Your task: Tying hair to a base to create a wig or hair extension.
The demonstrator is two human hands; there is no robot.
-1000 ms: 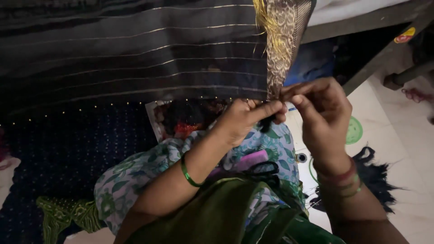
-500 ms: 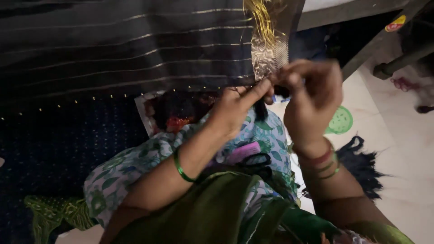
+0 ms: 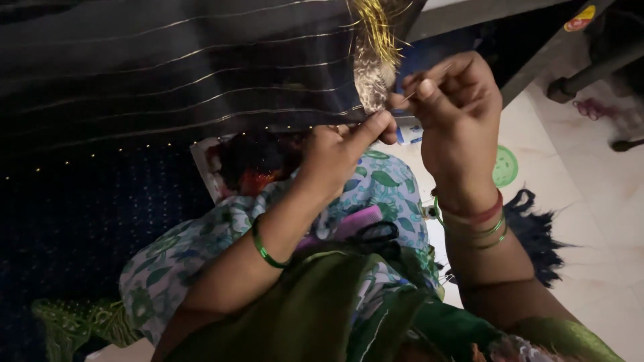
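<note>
My left hand pinches the dark gold-striped woven cloth edge; right hand grips a thin needle. Round green lid on floor.

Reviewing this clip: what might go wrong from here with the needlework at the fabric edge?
The right hand pinches a thin needle close to the left hand's fingertips, so a prick seems possible. The loose gold threads hang right by the needle and may snag. The dark striped fabric sits in dim light, so stitches could be misplaced.
</note>
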